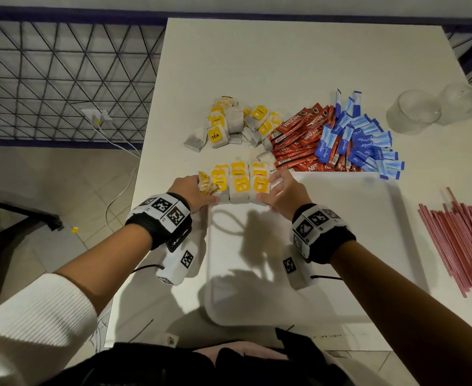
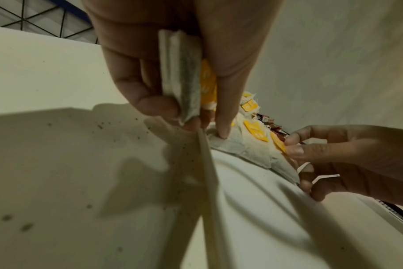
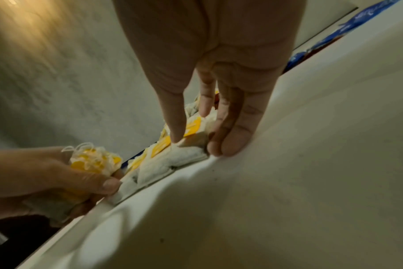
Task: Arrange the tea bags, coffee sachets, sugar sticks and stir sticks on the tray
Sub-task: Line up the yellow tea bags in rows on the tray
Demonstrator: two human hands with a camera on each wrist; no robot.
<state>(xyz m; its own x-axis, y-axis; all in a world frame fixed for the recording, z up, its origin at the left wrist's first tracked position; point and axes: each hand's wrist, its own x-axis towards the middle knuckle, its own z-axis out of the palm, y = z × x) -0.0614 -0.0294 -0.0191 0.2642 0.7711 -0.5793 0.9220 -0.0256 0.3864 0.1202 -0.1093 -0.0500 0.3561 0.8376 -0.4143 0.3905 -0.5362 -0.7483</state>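
A row of yellow-tagged tea bags (image 1: 240, 185) lies in the far left corner of the white tray (image 1: 326, 246). My left hand (image 1: 201, 192) grips a bundle of tea bags (image 1: 205, 185) (image 2: 184, 81) at the row's left end, thumb tip pressing a bag in the tray (image 2: 265, 218). My right hand (image 1: 271, 188) (image 3: 196, 143) rests straight fingers against the row's right end (image 3: 189, 154). Behind the tray lie a loose tea bag pile (image 1: 235, 123), red coffee sachets (image 1: 299, 140) and blue sugar sticks (image 1: 363, 140). Red stir sticks (image 1: 457, 240) lie to the right.
Two clear plastic cups (image 1: 413, 111) stand at the table's right back. The table's left edge (image 1: 143, 174) runs close to my left hand, with a floor and a white cable (image 1: 118, 140) below. A wire mesh fence (image 1: 62, 79) stands at the left.
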